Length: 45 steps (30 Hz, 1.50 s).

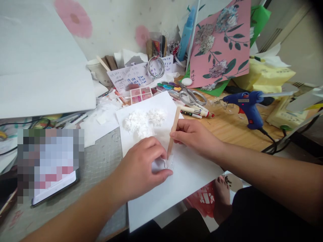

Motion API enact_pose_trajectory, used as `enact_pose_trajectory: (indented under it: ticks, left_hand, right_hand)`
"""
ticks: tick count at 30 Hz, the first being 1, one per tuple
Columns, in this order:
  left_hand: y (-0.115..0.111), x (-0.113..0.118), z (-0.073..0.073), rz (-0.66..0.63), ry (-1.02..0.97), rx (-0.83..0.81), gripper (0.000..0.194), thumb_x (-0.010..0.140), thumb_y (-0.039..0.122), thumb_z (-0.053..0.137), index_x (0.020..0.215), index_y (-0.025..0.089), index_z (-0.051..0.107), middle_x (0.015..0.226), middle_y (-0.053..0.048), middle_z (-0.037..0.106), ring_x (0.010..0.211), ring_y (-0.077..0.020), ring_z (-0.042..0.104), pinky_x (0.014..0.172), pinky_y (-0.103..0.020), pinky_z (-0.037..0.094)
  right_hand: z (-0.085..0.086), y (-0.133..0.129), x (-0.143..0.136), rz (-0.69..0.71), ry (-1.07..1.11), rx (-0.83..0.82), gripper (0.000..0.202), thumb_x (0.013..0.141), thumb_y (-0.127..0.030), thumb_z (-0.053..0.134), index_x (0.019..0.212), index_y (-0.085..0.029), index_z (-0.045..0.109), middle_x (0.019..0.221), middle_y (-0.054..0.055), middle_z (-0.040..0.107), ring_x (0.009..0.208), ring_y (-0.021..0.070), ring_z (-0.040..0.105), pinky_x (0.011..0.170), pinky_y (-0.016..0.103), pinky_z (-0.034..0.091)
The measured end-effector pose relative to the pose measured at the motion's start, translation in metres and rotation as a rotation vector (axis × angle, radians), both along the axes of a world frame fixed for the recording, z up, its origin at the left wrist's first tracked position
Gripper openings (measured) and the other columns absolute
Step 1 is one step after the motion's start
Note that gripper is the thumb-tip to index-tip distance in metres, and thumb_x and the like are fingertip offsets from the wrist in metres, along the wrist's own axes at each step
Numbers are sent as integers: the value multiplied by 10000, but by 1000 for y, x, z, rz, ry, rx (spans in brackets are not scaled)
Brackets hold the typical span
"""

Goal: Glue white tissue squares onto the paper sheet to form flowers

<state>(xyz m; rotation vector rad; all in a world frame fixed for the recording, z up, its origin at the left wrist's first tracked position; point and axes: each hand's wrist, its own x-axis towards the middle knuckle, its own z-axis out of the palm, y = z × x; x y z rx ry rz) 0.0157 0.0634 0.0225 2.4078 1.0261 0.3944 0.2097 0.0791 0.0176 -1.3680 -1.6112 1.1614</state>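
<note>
Bench (219, 134) runs off to my R w/ its wood top. Lg white sheet (151, 201) lies slantwise in front of me, overlapping the gray mat (101, 171) on L. Pink card (242, 40) w/ paper flowers leans up at back R. Phone (57, 190), partly blurred out, is on the mat, L of my L forearm.

My L hand (143, 168) is low over the sheet, thumb & forefinger curled on either side of the paper bit, grasping it. My R hand (188, 132) is clenched round abt the mid of the stick.

Glue gun (248, 104) is past my R forearm, nozzle pointing L. White shreds (143, 122) sit heaped on the sheet's far half, just L of the stick; scissors (193, 95) & markers (195, 111) lie beyond its top end.

Stick (174, 131) is over the sheet, btwn my hands: long axis steep, top end up/away & a bit R, low end down-L, at the paper bit (169, 163). Nothing's in btwn that low end & the bit.
</note>
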Motion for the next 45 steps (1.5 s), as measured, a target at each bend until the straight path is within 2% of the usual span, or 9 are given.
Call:
enact_pose_trajectory:
  ticks: [3, 7, 12, 19, 28, 38, 41, 45]
  left_hand:
    - [-2, 2, -1, 21, -23, -1, 35, 787, 191, 618, 780, 199, 584, 882, -11, 535, 765, -151, 528, 687, -301, 445]
    - [-1, 5, -2, 71, -39, -22, 109, 837, 167, 532, 737, 196, 565, 833, 4, 513, 699, -121, 519, 633, -268, 441]
    - [1, 5, -2, 100, -23, -58, 114, 834, 174, 532, 732, 196, 578, 830, 3, 522, 693, -125, 533, 634, -276, 459]
    - [2, 4, -1, 103, -25, -105, 132, 828, 180, 541, 705, 198, 584, 828, 2, 534, 713, -132, 549, 654, -280, 476]
    - [3, 7, -4, 113, -9, -85, 116, 814, 193, 560, 698, 191, 573, 814, 4, 528, 698, -132, 544, 643, -286, 467]
    - [5, 7, -2, 148, -18, -119, 121, 806, 173, 546, 690, 194, 573, 826, 6, 527, 683, -126, 553, 637, -286, 478]
    - [5, 7, -3, 148, -25, -108, 110, 802, 166, 551, 699, 195, 580, 828, 7, 527, 683, -124, 553, 637, -282, 478]
    - [6, 5, -3, 143, -27, -116, 101, 802, 162, 557, 710, 196, 582, 838, 8, 525, 679, -119, 550, 637, -276, 475]
  right_hand:
    - [1, 1, 0, -3, -25, -2, 126, 730, -237, 548, 616, -192, 522, 582, -26, 496, 559, 126, 449, 523, 253, 340]
    - [2, 4, 0, 10, -32, -13, 152, 732, -219, 550, 591, -193, 502, 571, -28, 506, 538, 117, 442, 511, 248, 334]
    - [2, 7, 0, 32, -19, -38, 166, 722, -199, 563, 567, -196, 501, 557, -26, 516, 526, 113, 452, 500, 242, 334]
    - [-1, 7, 0, -6, 47, -80, 168, 765, -262, 525, 608, -206, 509, 589, -10, 547, 511, 118, 474, 486, 248, 362]
    - [3, 7, -2, -5, -3, -77, 178, 692, -149, 608, 539, -193, 528, 537, -31, 525, 503, 109, 441, 485, 247, 298]
    - [-8, 6, 9, -2, 309, -125, 112, 714, -264, 545, 628, -198, 521, 548, -32, 508, 488, 111, 451, 491, 246, 360]
    - [-9, 5, 10, 45, 332, -131, 96, 694, -243, 580, 624, -193, 537, 549, -37, 509, 500, 108, 447, 498, 244, 346]
    - [-8, 5, 8, 35, 315, -121, 82, 714, -234, 579, 647, -195, 553, 573, -36, 522, 514, 108, 456, 507, 242, 358]
